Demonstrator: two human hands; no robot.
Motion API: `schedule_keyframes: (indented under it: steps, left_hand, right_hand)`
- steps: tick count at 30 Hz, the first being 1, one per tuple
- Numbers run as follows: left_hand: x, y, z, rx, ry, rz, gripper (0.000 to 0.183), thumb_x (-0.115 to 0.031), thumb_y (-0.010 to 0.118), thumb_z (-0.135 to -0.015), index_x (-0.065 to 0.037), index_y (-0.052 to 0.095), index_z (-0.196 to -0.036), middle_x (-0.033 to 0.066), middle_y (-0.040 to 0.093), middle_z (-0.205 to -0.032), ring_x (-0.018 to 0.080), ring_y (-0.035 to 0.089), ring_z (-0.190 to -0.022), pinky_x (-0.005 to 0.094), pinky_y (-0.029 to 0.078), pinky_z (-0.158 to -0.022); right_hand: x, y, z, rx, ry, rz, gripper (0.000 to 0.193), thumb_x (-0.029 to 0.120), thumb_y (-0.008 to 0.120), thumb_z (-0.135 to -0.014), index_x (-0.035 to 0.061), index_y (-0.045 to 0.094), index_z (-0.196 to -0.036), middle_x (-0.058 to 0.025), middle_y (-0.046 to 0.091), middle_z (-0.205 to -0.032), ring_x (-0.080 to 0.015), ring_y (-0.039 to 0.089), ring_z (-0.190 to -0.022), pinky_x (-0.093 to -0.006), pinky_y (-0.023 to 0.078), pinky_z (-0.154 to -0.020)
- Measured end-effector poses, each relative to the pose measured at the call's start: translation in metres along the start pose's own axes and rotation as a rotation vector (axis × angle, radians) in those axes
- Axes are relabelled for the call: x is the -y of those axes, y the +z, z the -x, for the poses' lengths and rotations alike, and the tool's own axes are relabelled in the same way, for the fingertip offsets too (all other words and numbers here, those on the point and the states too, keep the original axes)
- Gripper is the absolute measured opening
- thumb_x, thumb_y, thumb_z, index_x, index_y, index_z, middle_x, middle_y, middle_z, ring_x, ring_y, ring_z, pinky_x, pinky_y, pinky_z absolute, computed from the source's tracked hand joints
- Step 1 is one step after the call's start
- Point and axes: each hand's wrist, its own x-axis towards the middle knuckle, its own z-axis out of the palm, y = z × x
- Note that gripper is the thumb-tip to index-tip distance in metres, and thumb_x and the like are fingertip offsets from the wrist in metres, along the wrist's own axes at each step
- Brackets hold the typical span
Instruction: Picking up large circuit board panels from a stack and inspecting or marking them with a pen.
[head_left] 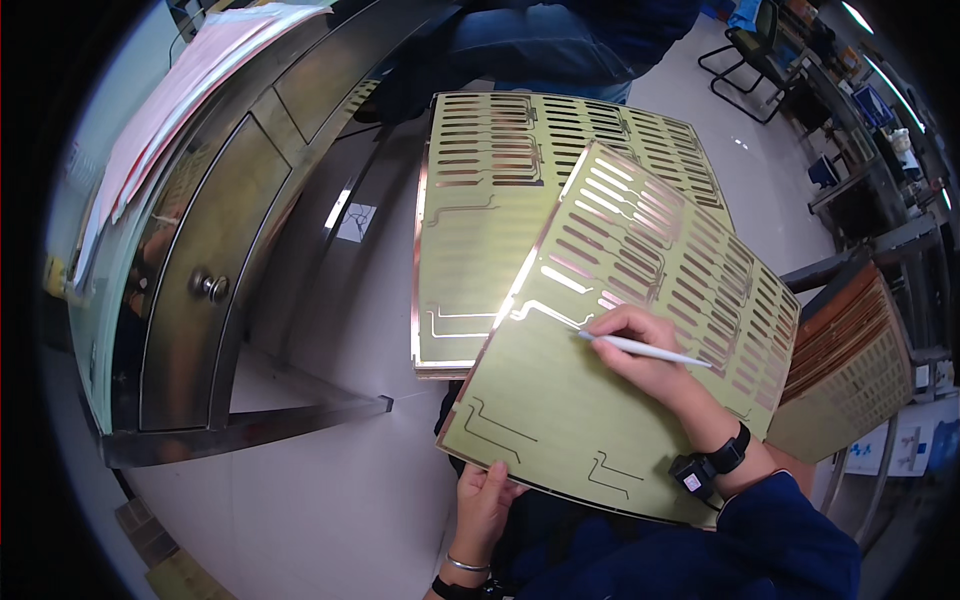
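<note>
A large yellow-green circuit board panel (560, 420) with copper tracks and rows of slot-like copper strips lies tilted in front of me. My left hand (485, 503) grips its lower left edge, thumb on top and fingers underneath. Between the fingertips of my right hand (648, 352) is a slim white pen-shaped tool (655, 351). Its working end meets the panel, or hovers just over it, at the end of a bright copper track (545, 308). Beyond, a stack of similar panels (460, 260) is partly covered by the one I hold.
To the right, more panels stand on edge in a rack (850, 370). A metal cabinet (205, 270) with a round knob is on the left, with pink and white sheets (190, 90) on top. Another person's jeans (560, 50) show behind the stack. A chair (752, 50) stands far right.
</note>
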Motion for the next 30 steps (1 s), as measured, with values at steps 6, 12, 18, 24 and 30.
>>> schedule_keyframes:
  steps: [6, 12, 18, 24, 30]
  left_hand:
    - [-0.003, 0.008, 0.002, 0.018, 0.033, -0.033, 0.026, -0.017, 0.046, -0.094, -0.005, 0.044, -0.117, 0.0102, 0.057, -0.11, 0.0188, 0.06, -0.096, 0.0333, 0.052, -0.078]
    - [-0.002, 0.006, 0.0, 0.032, 0.022, -0.03, 0.031, -0.015, 0.043, -0.095, -0.005, 0.039, -0.123, 0.0107, 0.055, -0.114, 0.0202, 0.059, -0.101, 0.0348, 0.052, -0.081]
    - [0.0, 0.003, 0.0, 0.068, 0.025, -0.001, 0.032, -0.014, 0.041, -0.095, -0.003, 0.036, -0.125, 0.0124, 0.052, -0.118, 0.022, 0.059, -0.101, 0.0372, 0.052, -0.083]
    - [0.003, -0.001, -0.001, 0.088, 0.023, 0.0, 0.032, -0.014, 0.039, -0.096, -0.002, 0.036, -0.125, 0.0138, 0.053, -0.118, 0.0241, 0.058, -0.103, 0.0388, 0.051, -0.085]
    - [0.004, -0.001, -0.002, 0.095, 0.017, 0.0, 0.031, -0.014, 0.039, -0.096, -0.002, 0.037, -0.125, 0.0143, 0.052, -0.118, 0.024, 0.058, -0.102, 0.0401, 0.051, -0.086]
  right_hand:
    - [0.001, 0.017, -0.001, 0.14, -0.07, -0.031, 0.01, 0.008, 0.065, -0.077, 0.0041, 0.063, -0.085, -0.004, 0.06, -0.076, -0.0105, 0.058, -0.068, -0.0241, 0.047, -0.061]
    - [0.012, 0.029, -0.005, 0.216, -0.099, -0.013, 0.011, 0.013, 0.065, -0.077, 0.0043, 0.062, -0.083, -0.0049, 0.06, -0.075, -0.0109, 0.057, -0.067, -0.023, 0.046, -0.062]
    - [0.031, 0.067, -0.01, 0.295, -0.075, -0.058, 0.012, 0.013, 0.064, -0.077, 0.0039, 0.058, -0.081, -0.0047, 0.059, -0.075, -0.0105, 0.056, -0.066, -0.0237, 0.046, -0.062]
    - [0.027, 0.079, -0.014, 0.284, -0.161, 0.052, 0.012, 0.013, 0.065, -0.075, 0.0043, 0.058, -0.078, -0.0052, 0.057, -0.07, -0.0123, 0.056, -0.064, -0.0248, 0.046, -0.059]
    - [0.031, 0.078, -0.015, 0.316, -0.129, 0.063, 0.01, 0.01, 0.065, -0.074, 0.0043, 0.057, -0.078, -0.0067, 0.058, -0.075, -0.0162, 0.058, -0.067, -0.027, 0.047, -0.061]
